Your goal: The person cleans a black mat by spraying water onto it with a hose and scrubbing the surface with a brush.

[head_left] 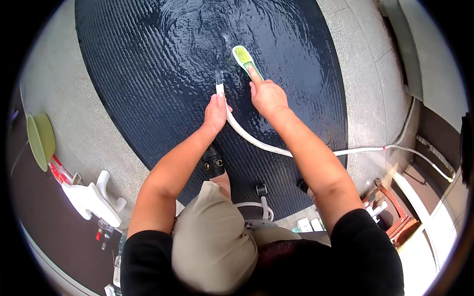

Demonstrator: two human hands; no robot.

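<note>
My left hand is closed round the end of a white hose, and water streams from its mouth onto the dark ribbed mat. To the right of it, my right hand grips the handle of a green and white scrubbing brush, index finger stretched along the handle. The brush is over the wet mat; I cannot tell whether it touches the surface. From my left hand the hose curves right, passing beneath my right forearm. Rippling water covers the mat's upper part.
A green basin and a white plastic piece lie on the left. On the right the hose runs over grey tiles toward the wall. A reddish-brown wooden item stands at lower right. My black shoe is on the mat.
</note>
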